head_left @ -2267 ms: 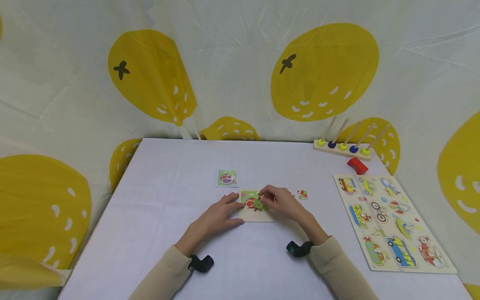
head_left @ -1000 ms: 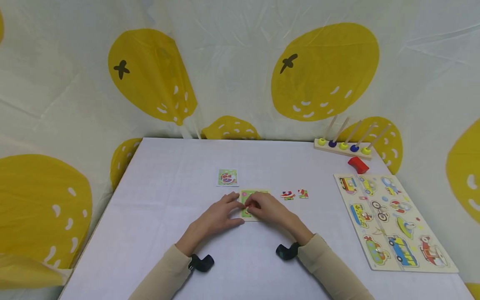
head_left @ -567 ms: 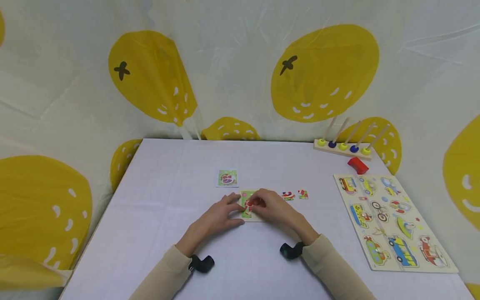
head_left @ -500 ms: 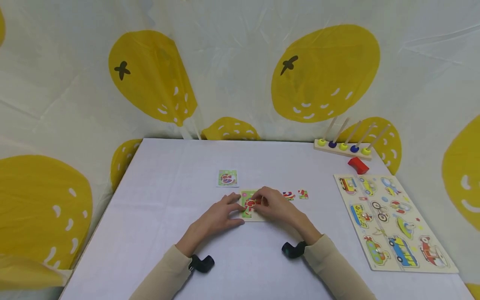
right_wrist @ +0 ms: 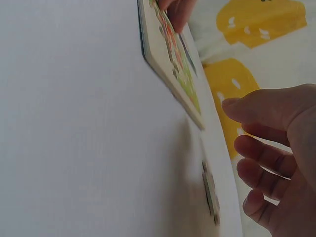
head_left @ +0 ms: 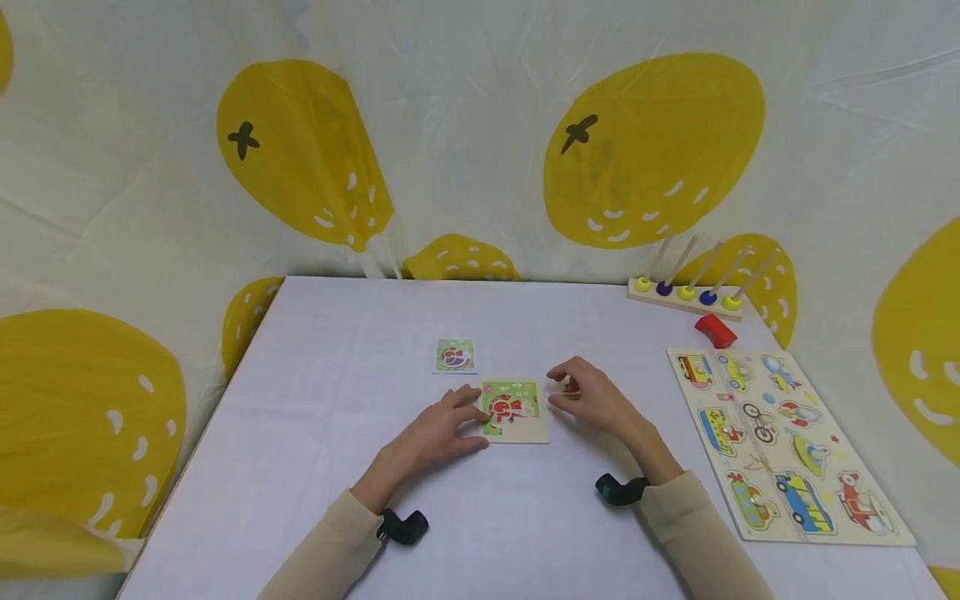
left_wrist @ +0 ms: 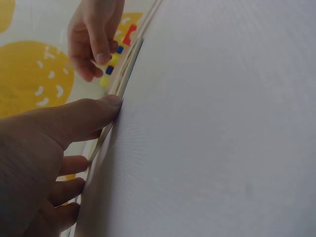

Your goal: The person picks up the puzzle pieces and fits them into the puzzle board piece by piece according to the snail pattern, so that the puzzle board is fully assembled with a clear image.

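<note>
A small wooden picture puzzle board [head_left: 531, 432] lies flat in the middle of the table, green and red pieces set in its upper part. My left hand [head_left: 435, 429] rests at its left side, index fingertip on the picture and thumb by the near corner. To the right of the board hovers my right hand [head_left: 596, 402], with thumb and fingers apart. In the right wrist view nothing is between those fingers. A loose puzzle piece [right_wrist: 211, 192] lies on the cloth near them. The right hand partly hides a loose red piece [head_left: 572, 386] in the head view.
A small picture card [head_left: 454, 356] lies behind the board. At the right is a larger vehicle peg puzzle [head_left: 787, 446], with a red block [head_left: 716, 331] behind it. A wooden peg stand [head_left: 686, 298] with yellow and blue beads stands at the back right edge.
My right hand has left the board and moved right, over the loose pieces. The red piece it was working with now lies in the board's picture. The left hand has stayed put.
</note>
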Demonstrator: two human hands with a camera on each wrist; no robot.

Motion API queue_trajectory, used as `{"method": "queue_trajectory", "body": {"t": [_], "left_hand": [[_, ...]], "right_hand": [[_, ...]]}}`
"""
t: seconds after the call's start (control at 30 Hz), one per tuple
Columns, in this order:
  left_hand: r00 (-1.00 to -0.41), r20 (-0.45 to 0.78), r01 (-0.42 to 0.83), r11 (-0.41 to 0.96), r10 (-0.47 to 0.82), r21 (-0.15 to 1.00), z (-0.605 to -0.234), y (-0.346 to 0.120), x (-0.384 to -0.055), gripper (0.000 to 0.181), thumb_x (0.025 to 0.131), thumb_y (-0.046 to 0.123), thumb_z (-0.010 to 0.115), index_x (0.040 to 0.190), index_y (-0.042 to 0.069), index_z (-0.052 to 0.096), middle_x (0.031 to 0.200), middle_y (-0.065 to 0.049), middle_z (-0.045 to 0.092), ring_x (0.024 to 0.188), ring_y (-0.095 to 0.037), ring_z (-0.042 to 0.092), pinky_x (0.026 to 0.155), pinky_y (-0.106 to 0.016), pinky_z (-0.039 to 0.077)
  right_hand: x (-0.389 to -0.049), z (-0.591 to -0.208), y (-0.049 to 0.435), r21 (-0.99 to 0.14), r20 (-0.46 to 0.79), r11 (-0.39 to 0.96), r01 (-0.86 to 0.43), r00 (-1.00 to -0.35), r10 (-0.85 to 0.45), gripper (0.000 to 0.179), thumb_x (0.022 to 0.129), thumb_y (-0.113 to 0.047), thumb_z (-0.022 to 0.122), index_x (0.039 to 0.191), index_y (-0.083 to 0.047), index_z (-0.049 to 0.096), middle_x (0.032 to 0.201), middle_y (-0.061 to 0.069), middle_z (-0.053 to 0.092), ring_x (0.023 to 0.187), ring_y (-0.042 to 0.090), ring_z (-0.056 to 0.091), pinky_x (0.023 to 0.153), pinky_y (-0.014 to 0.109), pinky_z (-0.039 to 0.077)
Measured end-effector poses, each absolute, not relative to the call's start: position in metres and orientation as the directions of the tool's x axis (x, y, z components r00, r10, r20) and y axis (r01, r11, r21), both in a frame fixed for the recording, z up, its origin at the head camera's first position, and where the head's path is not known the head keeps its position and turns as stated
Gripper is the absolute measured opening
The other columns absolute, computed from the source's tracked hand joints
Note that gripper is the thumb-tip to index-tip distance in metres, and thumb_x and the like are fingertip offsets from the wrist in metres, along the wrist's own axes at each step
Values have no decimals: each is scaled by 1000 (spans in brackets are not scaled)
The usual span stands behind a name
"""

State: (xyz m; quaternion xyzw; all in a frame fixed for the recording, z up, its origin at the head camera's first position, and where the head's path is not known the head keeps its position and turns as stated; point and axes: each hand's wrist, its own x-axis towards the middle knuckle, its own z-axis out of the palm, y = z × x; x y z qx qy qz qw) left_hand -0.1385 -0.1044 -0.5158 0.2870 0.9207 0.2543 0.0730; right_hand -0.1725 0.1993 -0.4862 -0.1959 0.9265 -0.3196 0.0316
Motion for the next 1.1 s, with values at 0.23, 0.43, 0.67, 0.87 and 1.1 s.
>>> {"method": "queue_trajectory", "body": {"t": [0.23,0.43,0.67,0.87,1.1], "left_hand": [[-832,2,475,710,555,521,-517,-104,-138,39,89,41,75,122,21,71,157,-7,44,150,-32,34,120,-53,34],[-832,5,474,706,555,526,-517,-105,-138,39,89,40,75,122,21,72,157,-8,44,150,-31,34,120,-52,33],[-830,9,477,701,557,530,-518,-105,-138,38,89,40,75,121,20,72,157,-7,44,151,-31,34,122,-50,30],[-829,6,478,704,559,526,-516,-105,-138,38,89,41,75,121,20,72,157,-8,44,150,-31,34,122,-51,31],[-830,5,479,708,558,519,-516,-105,-138,38,89,42,74,121,21,71,157,-7,44,151,-31,34,121,-51,31]], "right_hand": [[-175,-491,221,-600,58,740,-304,-939,-340,35,87,-12,76,119,-3,66,111,11,64,90,22,58,75,25,51],[-177,-495,232,-597,31,755,-271,-948,-316,35,87,-11,75,120,-3,66,110,11,64,91,22,57,75,26,49],[-178,-499,238,-572,2,782,-246,-954,-299,36,88,-15,74,121,-4,66,110,10,63,90,20,54,74,28,47],[-178,-500,238,-555,-17,796,-241,-954,-301,33,89,-13,73,121,-5,67,109,9,63,91,19,54,76,29,48],[-179,-496,236,-552,-56,797,-245,-943,-328,31,93,-11,70,123,-4,67,111,11,63,95,21,57,83,37,53]]}}
